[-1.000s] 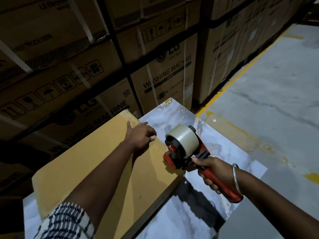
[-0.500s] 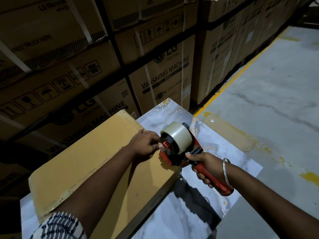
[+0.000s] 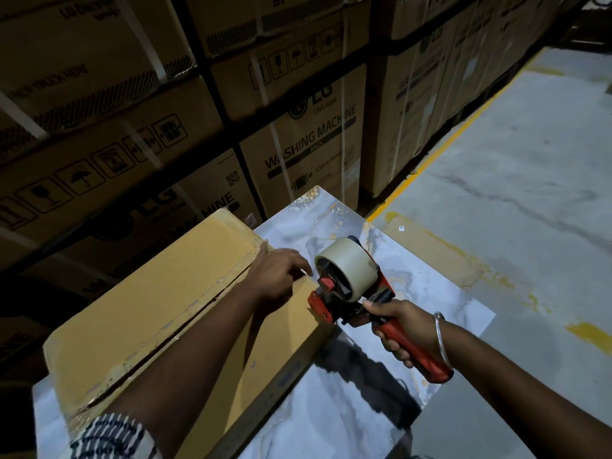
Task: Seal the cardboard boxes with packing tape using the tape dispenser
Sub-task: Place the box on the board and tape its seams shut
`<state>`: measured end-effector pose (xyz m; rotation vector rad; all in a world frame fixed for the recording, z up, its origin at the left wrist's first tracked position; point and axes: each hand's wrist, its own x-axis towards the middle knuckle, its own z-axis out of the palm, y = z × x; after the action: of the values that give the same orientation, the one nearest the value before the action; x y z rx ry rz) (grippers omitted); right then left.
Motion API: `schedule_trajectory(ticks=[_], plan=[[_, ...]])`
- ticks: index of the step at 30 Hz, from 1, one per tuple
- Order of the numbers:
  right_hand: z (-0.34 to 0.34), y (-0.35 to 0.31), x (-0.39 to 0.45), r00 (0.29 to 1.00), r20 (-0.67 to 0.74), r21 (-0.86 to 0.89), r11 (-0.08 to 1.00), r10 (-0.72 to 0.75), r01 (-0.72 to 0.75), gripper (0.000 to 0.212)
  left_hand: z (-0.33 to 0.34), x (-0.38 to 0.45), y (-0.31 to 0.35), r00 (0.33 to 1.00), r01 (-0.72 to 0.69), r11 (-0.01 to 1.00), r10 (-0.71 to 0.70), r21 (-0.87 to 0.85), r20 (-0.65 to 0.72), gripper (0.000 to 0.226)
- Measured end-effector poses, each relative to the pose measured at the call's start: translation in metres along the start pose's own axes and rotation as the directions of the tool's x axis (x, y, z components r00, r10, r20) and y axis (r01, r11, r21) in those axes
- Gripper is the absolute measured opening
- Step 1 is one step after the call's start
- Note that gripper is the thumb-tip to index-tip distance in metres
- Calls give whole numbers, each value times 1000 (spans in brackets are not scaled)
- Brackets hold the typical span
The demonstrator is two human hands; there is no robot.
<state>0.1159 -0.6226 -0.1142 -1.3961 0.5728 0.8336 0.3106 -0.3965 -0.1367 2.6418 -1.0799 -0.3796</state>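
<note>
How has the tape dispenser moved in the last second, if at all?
Yes. The tape dispenser moved left, from over the marble tabletop up to the cardboard box end edge, closer to the left hand.

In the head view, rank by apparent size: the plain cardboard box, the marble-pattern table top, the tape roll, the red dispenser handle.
1. marble-pattern table top, partly hidden beneath the box
2. plain cardboard box; close to the table top, so unsure
3. tape roll
4. red dispenser handle, mostly covered by the right hand
</note>
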Motion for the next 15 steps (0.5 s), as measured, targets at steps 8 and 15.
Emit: schedule_trajectory(ticks=[8, 15], plan=[[3, 0, 10, 999, -17, 28, 999, -45, 46, 65, 11, -10, -4, 1000, 30, 969, -31, -244, -2, 33], [9, 2, 16, 991, 4, 68, 988, -137, 137, 81, 9, -4, -13, 994, 104, 946, -110, -308, -2, 5]])
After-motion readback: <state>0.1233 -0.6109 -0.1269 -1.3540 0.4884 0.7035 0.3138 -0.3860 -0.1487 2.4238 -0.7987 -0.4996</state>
